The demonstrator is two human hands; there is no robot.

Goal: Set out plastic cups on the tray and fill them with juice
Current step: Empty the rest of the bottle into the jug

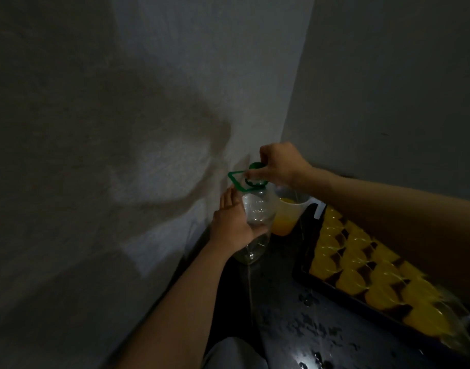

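Observation:
A clear, empty-looking plastic bottle point(256, 217) with a green cap and green carry handle point(240, 180) stands in the corner near the wall. My left hand point(232, 225) grips the bottle's body. My right hand point(279, 166) pinches the green cap on top of it. Behind the bottle stands a translucent jug point(287, 217) partly filled with orange juice. To the right, a dark tray point(303, 265) holds several plastic cups of orange juice point(353, 262); my right forearm hides part of them.
Grey walls meet in a corner just behind the bottle. The dark surface point(295, 328) in front of the tray shows wet droplets. A grey cloth or clothing point(228, 352) lies at the bottom edge.

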